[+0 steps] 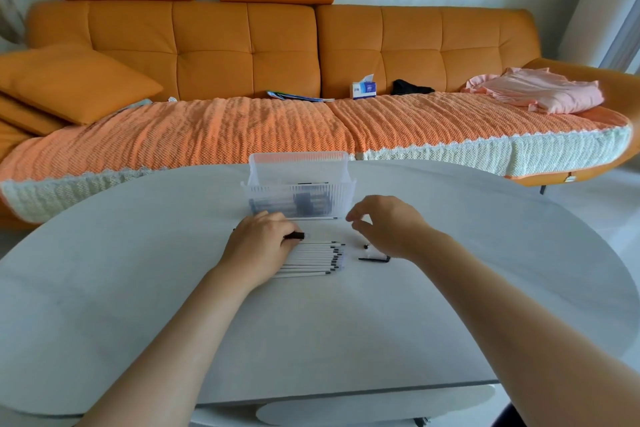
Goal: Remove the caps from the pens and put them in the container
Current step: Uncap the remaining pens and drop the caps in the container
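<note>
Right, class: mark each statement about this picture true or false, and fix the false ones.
1. The left hand grips a black-capped pen. True.
2. The container lies tipped on its side. False: it stands upright on the table.
3. The right hand holds a pen. False: it hovers, apparently empty.
4. A row of white pens lies by the left hand. True.
5. A loose black cap lies on the table near the right wrist. True.
</note>
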Demonstrator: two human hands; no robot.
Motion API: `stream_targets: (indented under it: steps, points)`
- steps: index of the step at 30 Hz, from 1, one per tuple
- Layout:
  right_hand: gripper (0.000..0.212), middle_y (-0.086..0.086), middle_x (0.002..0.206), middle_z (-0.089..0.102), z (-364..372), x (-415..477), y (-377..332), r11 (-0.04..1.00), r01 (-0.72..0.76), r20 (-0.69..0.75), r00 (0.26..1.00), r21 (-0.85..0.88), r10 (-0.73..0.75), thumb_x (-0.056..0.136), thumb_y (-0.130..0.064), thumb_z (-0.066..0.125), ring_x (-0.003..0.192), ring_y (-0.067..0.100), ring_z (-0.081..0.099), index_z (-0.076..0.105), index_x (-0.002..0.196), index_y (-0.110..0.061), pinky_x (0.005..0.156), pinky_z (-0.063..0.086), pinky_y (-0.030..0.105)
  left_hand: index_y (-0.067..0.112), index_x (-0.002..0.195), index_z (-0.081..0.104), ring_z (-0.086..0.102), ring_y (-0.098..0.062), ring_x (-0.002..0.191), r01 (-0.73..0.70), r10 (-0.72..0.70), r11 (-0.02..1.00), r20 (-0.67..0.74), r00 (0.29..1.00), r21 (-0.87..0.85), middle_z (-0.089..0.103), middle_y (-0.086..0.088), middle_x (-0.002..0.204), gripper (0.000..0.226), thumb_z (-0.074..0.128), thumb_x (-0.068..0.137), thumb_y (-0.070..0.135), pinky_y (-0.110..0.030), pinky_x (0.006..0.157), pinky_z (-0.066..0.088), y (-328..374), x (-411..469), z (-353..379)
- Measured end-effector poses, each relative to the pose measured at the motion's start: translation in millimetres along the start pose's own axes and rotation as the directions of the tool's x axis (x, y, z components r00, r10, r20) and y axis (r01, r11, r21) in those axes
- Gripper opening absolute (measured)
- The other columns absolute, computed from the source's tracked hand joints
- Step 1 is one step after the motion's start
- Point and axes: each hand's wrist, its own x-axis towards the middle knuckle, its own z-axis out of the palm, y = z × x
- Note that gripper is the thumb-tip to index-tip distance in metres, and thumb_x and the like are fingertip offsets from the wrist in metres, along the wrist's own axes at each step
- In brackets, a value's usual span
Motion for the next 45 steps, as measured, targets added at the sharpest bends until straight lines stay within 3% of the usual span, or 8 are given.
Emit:
stream_targets:
  steps: [5,9,13,17,28,31,38,45]
  points:
    - [0.032,-0.016,0.139,0.055,14.1,16.5,-11.1,0.985,0.133,0.008,0.991,-0.110,-0.133,0.103,-0.028,0.044,0.122,0.014,0.054,0.059,0.130,-0.039,0.092,0.045,0.029,0.028,0.107,0.070,0.055,-0.018,0.097,0.022,-0.022,1.000,0.004,1.000,-0.014,0.063,0.009,0.097,0.019,0.057,0.094,0.035,-0.033,0.076,0.045,0.2,-1.8,-5.0]
    - [0.034,-0.013,0.139,0.056,22.0,23.9,-17.9,0.966,0.168,0.029,0.986,-0.198,-0.165,0.104,-0.029,0.045,0.123,0.016,0.054,0.057,0.135,-0.036,0.091,0.047,0.031,0.032,0.102,0.068,0.058,-0.014,0.093,0.078,-0.079,0.996,-0.032,0.996,-0.053,0.067,0.013,0.097,0.016,0.055,0.095,0.034,-0.029,0.066,0.044,-0.3,-2.7,-13.4]
    - [0.032,-0.007,0.129,0.059,28.7,29.5,-20.2,0.940,0.159,0.027,0.987,-0.302,-0.158,0.102,-0.031,0.046,0.110,0.020,0.061,0.058,0.132,-0.035,0.081,0.052,0.032,0.032,0.100,0.067,0.062,-0.014,0.085,0.126,-0.130,0.988,-0.036,0.991,-0.092,0.069,0.012,0.090,0.015,0.054,0.094,0.039,-0.029,0.064,0.047,-2.6,-5.2,-18.5]
    - [0.024,-0.008,0.105,0.062,32.3,32.5,-16.6,0.929,0.103,-0.024,0.993,-0.355,-0.119,0.098,-0.021,0.048,0.088,0.019,0.063,0.069,0.105,-0.032,0.065,0.050,0.028,0.038,0.103,0.064,0.058,-0.006,0.082,0.143,-0.147,0.983,-0.028,0.989,-0.117,0.066,0.016,0.090,0.026,0.050,0.091,0.057,-0.026,0.068,0.048,-3.0,-6.8,-21.4]
    - [0.019,-0.015,0.100,0.067,7.0,10.8,-20.0,0.994,0.056,-0.118,0.991,-0.093,-0.066,0.098,-0.031,0.047,0.086,0.013,0.060,0.065,0.100,-0.034,0.063,0.043,0.027,0.032,0.101,0.065,0.061,-0.012,0.089,0.198,-0.205,0.976,-0.075,0.976,-0.089,0.068,0.015,0.097,0.017,0.053,0.095,0.042,-0.026,0.062,0.040,-2.5,-12.6,-29.9]
    - [0.016,-0.016,0.102,0.067,3.2,3.3,-22.4,0.997,0.077,-0.135,0.988,-0.024,-0.080,0.098,-0.031,0.050,0.083,0.010,0.057,0.065,0.101,-0.034,0.061,0.039,0.025,0.031,0.098,0.061,0.061,-0.015,0.081,0.249,-0.254,0.967,-0.090,0.963,-0.058,0.065,0.013,0.082,0.017,0.050,0.095,0.044,-0.026,0.056,0.038,-2.6,-12.7,-31.9]
    - [0.014,-0.016,0.103,0.067,4.0,-4.6,-21.7,0.997,0.074,-0.137,0.988,0.025,-0.070,0.098,-0.032,0.051,0.083,0.009,0.056,0.065,0.101,-0.034,0.060,0.039,0.023,0.032,0.098,0.060,0.054,-0.016,0.073,0.330,-0.336,0.940,-0.087,0.938,-0.083,0.056,0.012,0.072,0.021,0.047,0.096,0.048,-0.028,0.061,0.041,-1.0,-15.0,-36.2]
    - [0.013,-0.015,0.102,0.067,3.6,-4.4,-22.6,0.994,0.103,-0.140,0.985,0.018,-0.100,0.099,-0.031,0.053,0.082,0.009,0.055,0.065,0.101,-0.032,0.059,0.038,0.021,0.032,0.098,0.058,0.056,-0.017,0.073,0.289,-0.297,0.952,-0.082,0.951,-0.102,0.053,0.010,0.068,0.023,0.042,0.097,0.049,-0.028,0.060,0.043,-2.5,-15.6,-36.3]
